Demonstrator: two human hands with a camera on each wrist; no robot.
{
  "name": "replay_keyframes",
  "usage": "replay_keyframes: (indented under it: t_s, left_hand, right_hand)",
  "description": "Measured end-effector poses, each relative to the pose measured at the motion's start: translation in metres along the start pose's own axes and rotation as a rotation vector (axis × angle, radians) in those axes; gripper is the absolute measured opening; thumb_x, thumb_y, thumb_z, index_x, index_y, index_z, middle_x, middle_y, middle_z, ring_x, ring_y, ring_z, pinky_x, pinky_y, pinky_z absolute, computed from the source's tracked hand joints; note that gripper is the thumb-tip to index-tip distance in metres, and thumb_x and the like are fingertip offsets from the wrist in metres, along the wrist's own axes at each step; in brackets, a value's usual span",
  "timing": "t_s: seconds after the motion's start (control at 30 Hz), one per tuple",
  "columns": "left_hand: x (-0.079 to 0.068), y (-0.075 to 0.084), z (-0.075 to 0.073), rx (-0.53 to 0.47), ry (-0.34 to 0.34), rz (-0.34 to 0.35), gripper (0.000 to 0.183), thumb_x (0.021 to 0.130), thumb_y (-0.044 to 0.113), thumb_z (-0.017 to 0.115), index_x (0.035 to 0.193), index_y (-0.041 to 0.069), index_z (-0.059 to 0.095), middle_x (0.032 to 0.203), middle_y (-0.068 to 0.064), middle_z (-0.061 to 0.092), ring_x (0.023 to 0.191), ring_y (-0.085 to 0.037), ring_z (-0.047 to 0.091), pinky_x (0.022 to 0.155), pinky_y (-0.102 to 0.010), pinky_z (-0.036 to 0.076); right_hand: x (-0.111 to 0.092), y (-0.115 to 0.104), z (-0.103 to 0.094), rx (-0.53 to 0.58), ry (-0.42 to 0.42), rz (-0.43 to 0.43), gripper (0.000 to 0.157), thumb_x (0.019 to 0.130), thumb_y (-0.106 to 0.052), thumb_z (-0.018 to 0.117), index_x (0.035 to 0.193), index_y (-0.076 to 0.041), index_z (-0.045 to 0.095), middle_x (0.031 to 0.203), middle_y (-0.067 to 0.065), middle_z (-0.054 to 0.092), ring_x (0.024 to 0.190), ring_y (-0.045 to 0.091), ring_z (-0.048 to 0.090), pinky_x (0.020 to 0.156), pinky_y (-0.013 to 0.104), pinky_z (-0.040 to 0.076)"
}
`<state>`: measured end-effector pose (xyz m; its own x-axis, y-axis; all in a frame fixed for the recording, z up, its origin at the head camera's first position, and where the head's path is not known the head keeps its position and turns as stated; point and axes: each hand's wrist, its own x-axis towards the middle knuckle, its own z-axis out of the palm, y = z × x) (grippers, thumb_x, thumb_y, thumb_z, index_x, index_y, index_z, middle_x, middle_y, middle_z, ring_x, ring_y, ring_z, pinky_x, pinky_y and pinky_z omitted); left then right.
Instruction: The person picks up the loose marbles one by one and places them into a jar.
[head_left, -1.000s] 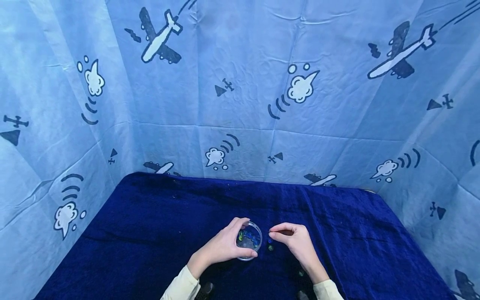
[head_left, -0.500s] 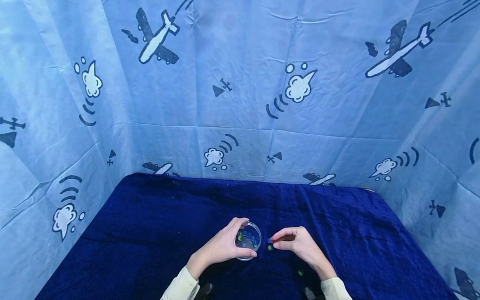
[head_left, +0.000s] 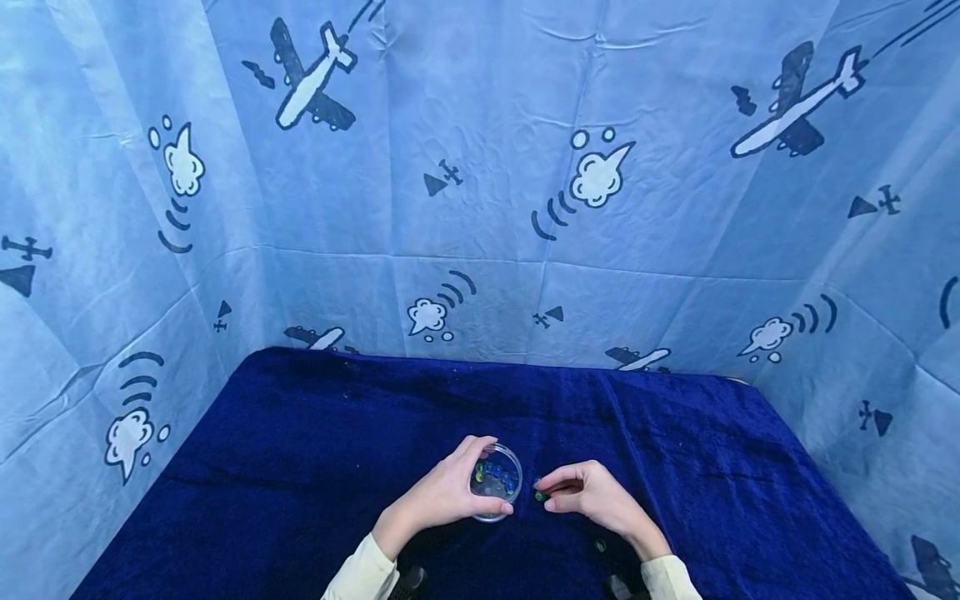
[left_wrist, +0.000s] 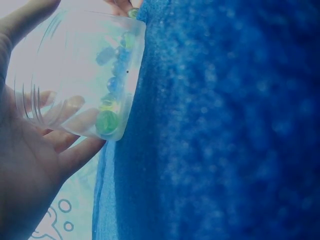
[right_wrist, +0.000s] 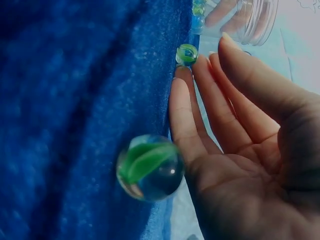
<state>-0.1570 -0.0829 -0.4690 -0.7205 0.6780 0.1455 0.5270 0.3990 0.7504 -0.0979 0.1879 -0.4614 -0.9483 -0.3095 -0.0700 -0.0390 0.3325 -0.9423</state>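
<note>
My left hand (head_left: 442,490) grips a clear plastic jar (left_wrist: 70,65), thumb on the near side and fingers around the far side. Several blue and green marbles (left_wrist: 107,121) lie along its bottom. To the right of the jar, my right hand (head_left: 600,500) reaches down to a green-swirled glass marble (right_wrist: 186,55) on the cloth. Its fingertips are at that marble, while the thumb stands apart from it. A blue marble (head_left: 537,481) shows just beyond, partly hidden by the fingers. Another green-swirled marble (right_wrist: 150,167) lies nearer the right wrist.
A dark blue velvety cloth (head_left: 360,425) covers the table. Pale blue fabric (head_left: 495,208) printed with planes and clouds hangs around the back and sides. Dark camera parts (head_left: 411,582) show beneath the wrists.
My right hand has moved slightly toward me, down to the green marble beside the jar. The loose marble by the right wrist has come into fuller view. The left hand and jar stay put.
</note>
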Motion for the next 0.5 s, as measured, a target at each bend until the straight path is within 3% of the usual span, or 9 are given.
replay_keyframes:
  t_s: [0.1,0.3,0.5]
  left_hand:
    - [-0.0004,0.0004,-0.0001,0.000,0.003,0.005,0.091,0.081,0.052,0.084,0.150,0.007,0.046,0.136,-0.007,0.056,0.125,-0.024,0.057,0.104,-0.042,0.049]
    - [0.0000,0.0007,-0.0005,-0.001,-0.001,0.003,0.090,0.082,0.052,0.083,0.150,0.007,0.046,0.137,-0.008,0.056,0.125,-0.025,0.057,0.104,-0.043,0.049]
    - [0.0004,0.0009,-0.0004,-0.003,-0.007,-0.005,0.090,0.082,0.052,0.083,0.151,0.007,0.045,0.137,-0.008,0.055,0.126,-0.024,0.056,0.104,-0.043,0.048]
  right_hand:
    - [0.0001,0.0013,0.0006,-0.015,-0.021,-0.045,0.021,0.086,0.007,0.073,0.106,0.015,0.071,0.103,0.022,0.074,0.085,0.007,0.069,0.076,0.023,0.058]
    - [0.0011,0.0021,0.0028,-0.201,-0.039,-0.215,0.011,0.077,0.005,0.082,0.087,0.001,0.078,0.089,0.009,0.072,0.080,0.012,0.067,0.068,0.024,0.055]
    - [0.0011,-0.0010,0.0043,-0.257,0.004,-0.186,0.010,0.077,0.003,0.084,0.081,-0.004,0.078,0.086,0.004,0.072,0.078,0.009,0.066,0.068,0.024,0.054]
